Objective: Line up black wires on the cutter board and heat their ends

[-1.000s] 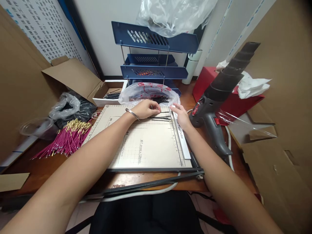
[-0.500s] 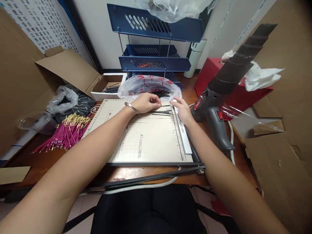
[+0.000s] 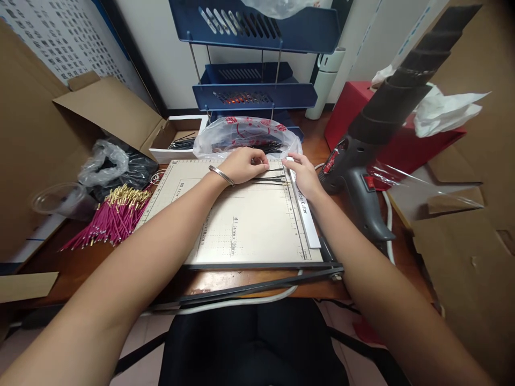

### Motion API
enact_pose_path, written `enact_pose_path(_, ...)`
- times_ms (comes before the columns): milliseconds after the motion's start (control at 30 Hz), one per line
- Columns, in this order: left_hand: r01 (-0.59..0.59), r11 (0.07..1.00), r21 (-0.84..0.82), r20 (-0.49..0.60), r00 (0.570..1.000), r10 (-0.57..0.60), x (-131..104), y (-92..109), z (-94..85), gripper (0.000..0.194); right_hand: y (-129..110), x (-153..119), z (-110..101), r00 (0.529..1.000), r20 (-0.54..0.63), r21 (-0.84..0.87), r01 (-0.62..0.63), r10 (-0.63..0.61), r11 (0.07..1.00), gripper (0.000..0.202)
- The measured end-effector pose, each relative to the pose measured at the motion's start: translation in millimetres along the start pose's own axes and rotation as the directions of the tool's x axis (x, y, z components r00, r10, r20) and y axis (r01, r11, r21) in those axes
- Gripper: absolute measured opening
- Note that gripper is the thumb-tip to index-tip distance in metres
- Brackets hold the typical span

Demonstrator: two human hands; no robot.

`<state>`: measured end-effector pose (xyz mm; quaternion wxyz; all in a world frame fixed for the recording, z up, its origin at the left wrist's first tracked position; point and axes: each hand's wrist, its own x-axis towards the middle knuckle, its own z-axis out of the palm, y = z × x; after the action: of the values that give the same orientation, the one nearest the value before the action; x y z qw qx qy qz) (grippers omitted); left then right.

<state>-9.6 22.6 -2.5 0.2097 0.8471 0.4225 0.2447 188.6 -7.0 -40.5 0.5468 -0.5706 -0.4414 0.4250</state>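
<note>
A paper cutter (image 3: 257, 214) with a printed cream board lies in front of me, and both hands are at its far edge. My left hand (image 3: 246, 164), with a metal bangle on its wrist, has thumb and forefinger closed on a thin black wire (image 3: 277, 170) pointing right. Several more black wires (image 3: 271, 181) lie on the board just nearer to me. My right hand (image 3: 302, 174) rests at the far end of the white strip (image 3: 308, 220) along the cutter's right side. Its fingers are slightly apart, with nothing visible between them.
Behind the board, a clear plastic bag (image 3: 245, 128) and a white box (image 3: 173, 155) hold black wires. Magenta wires with gold ends (image 3: 116, 217) are heaped left. A heat gun (image 3: 358, 161) stands right. The cutter's arm (image 3: 261, 285) runs along the near edge.
The view has shifted slightly. Both hands keep nearly the same places on the board, the left still pinching the black wire.
</note>
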Motion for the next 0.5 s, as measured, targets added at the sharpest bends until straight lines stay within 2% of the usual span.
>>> enact_pose_path(167, 0.004, 0.999, 0.053, -0.013, 1.000, -0.004, 1, 4, 3.9, 0.021, -2, -2, 1, 1.000, -0.024, 0.038, -0.018, 0.019, 0.999, 0.041)
enact_pose_path(367, -0.037, 0.996, 0.081, -0.009, 0.999, 0.038, 0, -2, 1.4, 0.020, 5, 3, -2, 1.000, -0.003, 0.040, 0.025, -0.025, 0.999, 0.039)
enact_pose_path(433, -0.104, 0.984, 0.141, -0.068, 0.991, 0.115, 5, 3, -5.8, 0.018, 6, 4, -2, 1.000, -0.010, 0.052, 0.029, -0.028, 0.998, 0.039)
enact_pose_path(500, -0.150, 0.981, 0.126, -0.204, 0.963, 0.174, 10, 18, -19.9, 0.017, 7, 5, -2, 1.000, -0.016, 0.069, 0.024, -0.023, 0.997, 0.039)
